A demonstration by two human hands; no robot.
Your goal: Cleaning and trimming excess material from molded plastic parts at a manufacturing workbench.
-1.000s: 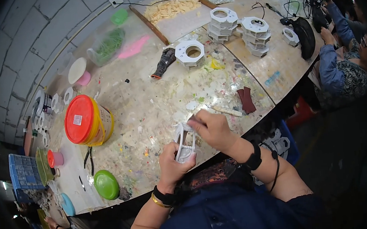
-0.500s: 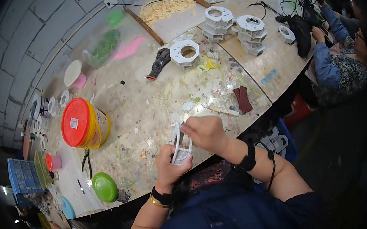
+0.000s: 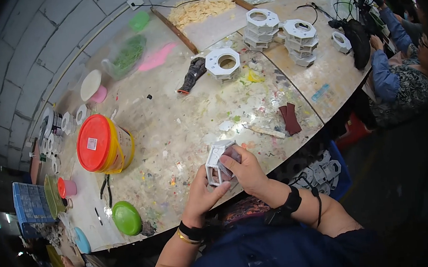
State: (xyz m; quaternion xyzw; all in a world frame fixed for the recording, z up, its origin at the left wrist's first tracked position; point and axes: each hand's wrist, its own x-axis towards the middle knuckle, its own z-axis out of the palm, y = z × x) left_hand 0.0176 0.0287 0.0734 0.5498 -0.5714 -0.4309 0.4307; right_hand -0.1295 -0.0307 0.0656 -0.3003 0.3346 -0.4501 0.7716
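Note:
Close to the table's front edge, my left hand (image 3: 202,191) grips a white octagonal housing (image 3: 215,156) with an open middle and a windowed side, tilted between my hands. My right hand (image 3: 248,170) is closed at the housing's right side, its thumb reaching over the opening. Under that thumb lies a dull reddish-brown piece (image 3: 230,155) that looks like sandpaper, pressed against the inside; my fingers hide part of it. Two maroon strips (image 3: 289,118) of similar colour lie on the table to the right, beside a whitish stick (image 3: 268,131).
More white housings (image 3: 301,39) stand stacked at the far right, one (image 3: 222,64) beside a dark glove (image 3: 191,75). A red-lidded yellow bucket (image 3: 96,144) and a green lid (image 3: 127,218) are on the left. A blue crate (image 3: 340,173) of white parts sits below the table. Co-workers sit right and lower left.
The housing has turned so its ring face shows more. My right hand has come down from above its rim to its right side, with the thumb at the opening. The view has shifted slightly.

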